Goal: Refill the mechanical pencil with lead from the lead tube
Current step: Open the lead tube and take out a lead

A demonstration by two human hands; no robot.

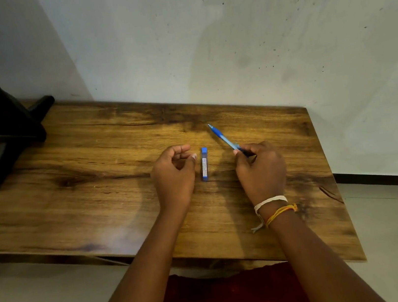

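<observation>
Two items noted, nothing refilled yet. Right hand (259, 167) has its grip closed on the slim blue plastic mechanical pencil (223, 138), tip pointing far-left. Left hand (174, 172) curls empty beside the flat blue rectangular lead tube (204, 164), lying on the brown wooden surface (92, 167). Pencil's cap end hidden inside the fist.

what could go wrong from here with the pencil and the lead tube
1. The right hand pinches the mechanical pencil only at its rear end, tip angled away, so it may wobble or slip while being opened.
2. The lead tube lies loose on the table beside the empty left hand; a careless reach might knock it away.
</observation>
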